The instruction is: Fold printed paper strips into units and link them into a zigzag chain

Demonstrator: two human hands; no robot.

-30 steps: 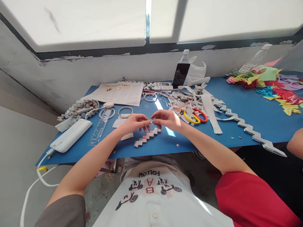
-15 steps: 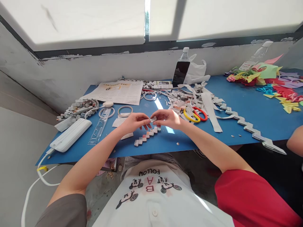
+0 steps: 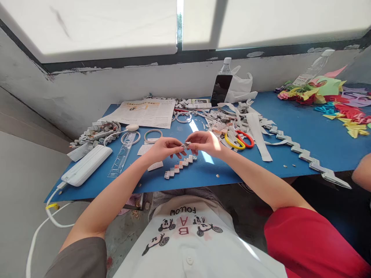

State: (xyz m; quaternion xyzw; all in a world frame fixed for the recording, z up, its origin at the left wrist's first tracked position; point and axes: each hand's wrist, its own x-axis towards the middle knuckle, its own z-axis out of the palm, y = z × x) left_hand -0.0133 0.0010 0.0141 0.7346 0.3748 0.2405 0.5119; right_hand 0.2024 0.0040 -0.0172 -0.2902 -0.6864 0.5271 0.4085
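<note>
Between my two hands is a small folded newspaper strip (image 3: 186, 145), pinched at both ends above the blue table (image 3: 203, 174). My left hand (image 3: 166, 149) grips its left side between thumb and forefinger, the other fingers curled below. My right hand (image 3: 203, 142) is closed on the right side, with sunlight on its back. Just under the hands lies a short zigzag chain (image 3: 181, 166) of folded paper links, touched by neither hand. Flat paper pieces (image 3: 155, 166) rest beside my left wrist.
Yellow-and-red scissors (image 3: 238, 142) lie among paper scraps at right, near a longer zigzag chain (image 3: 304, 155). Left are a white power bank (image 3: 87, 165), a clear ruler (image 3: 123, 156) and tape rings (image 3: 153, 131). A phone (image 3: 221, 89) leans on a bottle behind. Someone's arm (image 3: 362, 173) shows at the right edge.
The folded paper strip has turned between my fingertips and shows less of its face. My right hand has lifted slightly, its fingertips now closer to the left thumb.
</note>
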